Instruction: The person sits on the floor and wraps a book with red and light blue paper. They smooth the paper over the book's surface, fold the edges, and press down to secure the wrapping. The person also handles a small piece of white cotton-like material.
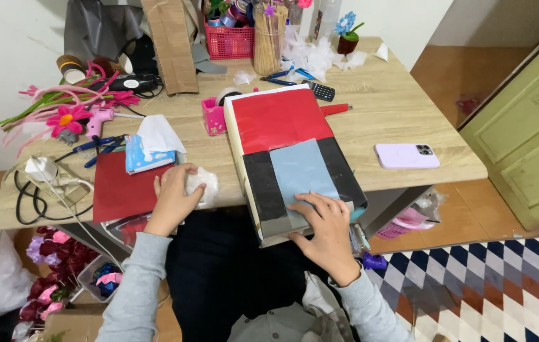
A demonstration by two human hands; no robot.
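A long box (pixel 282 136) covered in red, black and pale blue paper lies on the wooden table (pixel 396 107), its near end hanging over the front edge. My right hand (pixel 326 225) presses flat on that near end, fingers spread over the blue and black paper. My left hand (pixel 174 193) rests on the table's front edge and clutches a crumpled white tissue (pixel 205 185). A red sheet (pixel 120 187) lies just left of that hand, and a tissue pack (pixel 146 152) with a white tissue sticking up sits behind it.
A lilac phone (pixel 407 155) lies right of the box. A pink glue gun (pixel 98 120), pink pipe-cleaner flowers (pixel 66 104), blue scissors (pixel 101 147) and cables (pixel 41 190) crowd the left. A red basket (pixel 230 39), stick jar (pixel 268 38) and calculator (pixel 322 92) stand behind. A green door (pixel 523 133) is right.
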